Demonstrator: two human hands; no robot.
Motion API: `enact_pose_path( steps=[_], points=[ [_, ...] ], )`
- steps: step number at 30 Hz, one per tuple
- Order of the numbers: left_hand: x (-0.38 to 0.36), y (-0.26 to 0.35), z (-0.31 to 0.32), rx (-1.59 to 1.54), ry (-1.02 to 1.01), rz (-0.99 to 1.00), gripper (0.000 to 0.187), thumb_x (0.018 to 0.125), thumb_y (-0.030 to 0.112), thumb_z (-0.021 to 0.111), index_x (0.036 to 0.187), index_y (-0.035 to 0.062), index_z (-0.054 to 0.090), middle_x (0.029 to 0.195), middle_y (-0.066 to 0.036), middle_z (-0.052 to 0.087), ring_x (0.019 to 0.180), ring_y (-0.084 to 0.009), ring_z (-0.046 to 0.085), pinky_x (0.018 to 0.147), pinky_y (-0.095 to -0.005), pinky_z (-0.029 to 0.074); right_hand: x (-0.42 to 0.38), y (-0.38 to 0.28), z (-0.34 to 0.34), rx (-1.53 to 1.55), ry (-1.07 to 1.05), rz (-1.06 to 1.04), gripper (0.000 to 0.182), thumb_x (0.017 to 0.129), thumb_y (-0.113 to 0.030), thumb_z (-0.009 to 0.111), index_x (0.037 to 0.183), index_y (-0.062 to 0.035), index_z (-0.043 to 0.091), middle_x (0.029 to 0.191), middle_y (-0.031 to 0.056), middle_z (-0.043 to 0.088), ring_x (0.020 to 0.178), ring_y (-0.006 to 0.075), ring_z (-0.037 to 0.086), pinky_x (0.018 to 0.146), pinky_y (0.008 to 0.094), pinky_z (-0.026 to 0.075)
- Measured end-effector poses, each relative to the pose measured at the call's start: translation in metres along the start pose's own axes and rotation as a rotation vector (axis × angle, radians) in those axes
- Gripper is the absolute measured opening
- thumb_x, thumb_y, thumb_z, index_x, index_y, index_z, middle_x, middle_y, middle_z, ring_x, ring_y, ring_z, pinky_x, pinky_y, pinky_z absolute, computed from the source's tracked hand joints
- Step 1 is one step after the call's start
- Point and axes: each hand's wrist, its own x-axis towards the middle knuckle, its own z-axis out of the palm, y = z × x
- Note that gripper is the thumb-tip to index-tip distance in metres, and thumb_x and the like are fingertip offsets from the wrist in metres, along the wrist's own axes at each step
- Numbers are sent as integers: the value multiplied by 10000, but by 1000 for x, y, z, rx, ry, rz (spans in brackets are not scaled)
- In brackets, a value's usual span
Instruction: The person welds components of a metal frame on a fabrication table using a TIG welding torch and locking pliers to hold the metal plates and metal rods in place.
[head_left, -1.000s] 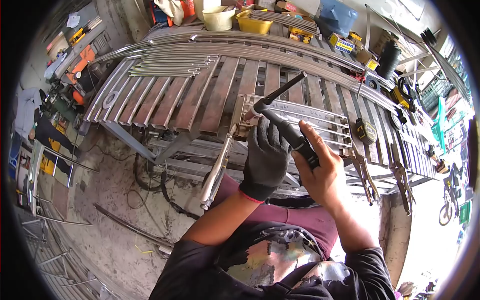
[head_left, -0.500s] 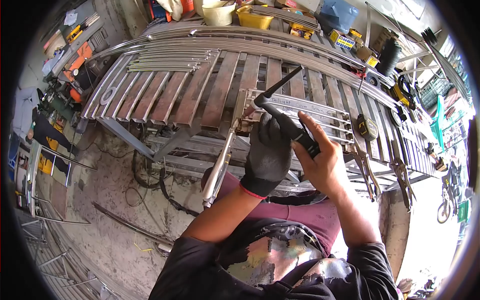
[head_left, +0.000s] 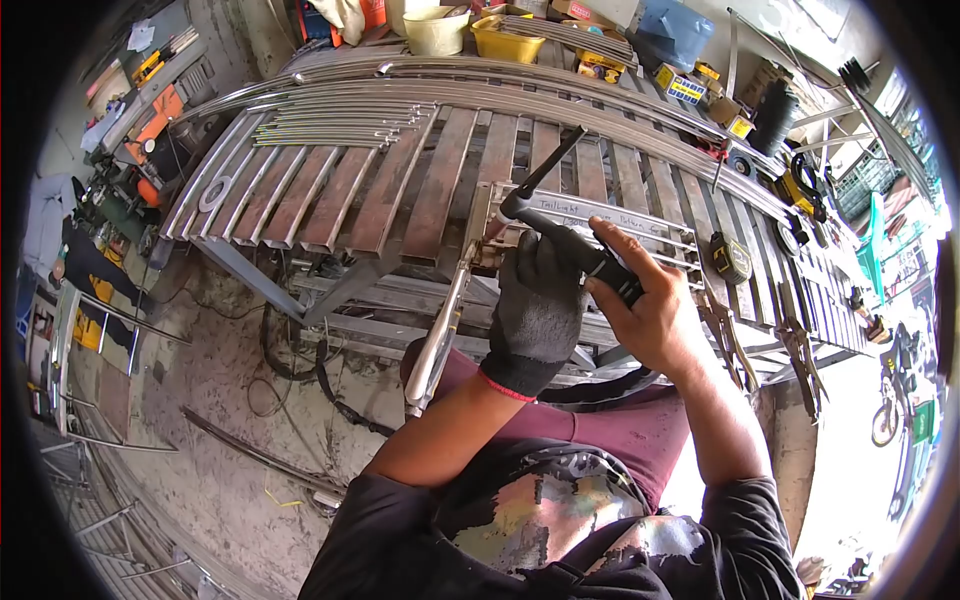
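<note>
Both hands are at a black TIG welding torch (head_left: 565,240) with a long thin back cap pointing up and away. My left hand (head_left: 538,305), in a dark glove with a red cuff edge, has its fingers closed round the torch near its head. On the handle's near end, my bare right hand (head_left: 650,305) grips with thumb and fingers. Beneath the torch lies a flat metal pattern (head_left: 620,215) with handwriting and parallel rods, at the table's front edge. Left of the gloved hand, locking pliers (head_left: 445,335) are clamped to the work and hang down. The torch tip is hard to make out.
The slatted steel table (head_left: 390,190) carries thin rods (head_left: 340,120), long tubes (head_left: 480,85) and a tape measure (head_left: 731,258). More clamping pliers (head_left: 800,365) hang at its right edge. Buckets (head_left: 437,30) stand behind. Cables (head_left: 320,370) lie on the floor; another person (head_left: 85,255) is far left.
The torch has tilted slightly, its back cap shifting left. My right hand has moved a little downward and right with it. My left hand stays nearly in place.
</note>
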Motion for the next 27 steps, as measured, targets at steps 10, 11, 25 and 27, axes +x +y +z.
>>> enact_pose_path(
  steps=[10,11,25,27],
  points=[
    [0,1,2,-13,18,-11,471,1012,278,673,1402,13,694,1304,-220,665,1367,-423,634,1083,-533,517,3,-1,-2,-20,-22,-12,689,1002,-125,818,1649,-180,587,1328,262,784,1177,477,778,972,501,652],
    [0,1,2,-16,26,-13,466,1019,281,673,1401,14,694,1305,-217,664,1366,-422,633,1080,-533,518,3,-1,-2,-29,-16,-27,681,1002,-124,817,1643,-179,593,1319,261,787,1172,475,781,969,501,653],
    [0,2,0,-50,-32,-40,634,998,353,711,1492,-36,629,1480,-222,654,1418,-402,617,1189,-536,478,3,-3,-3,13,36,54,702,1002,-123,828,1659,-171,587,1249,276,801,1085,441,825,900,473,662],
    [-1,1,0,-49,-12,-29,634,999,356,708,1486,-43,629,1473,-221,658,1418,-400,614,1189,-539,473,2,2,-3,-10,55,18,720,1002,-120,829,1672,-181,574,1247,278,802,1079,443,827,889,472,660]
  ],
)
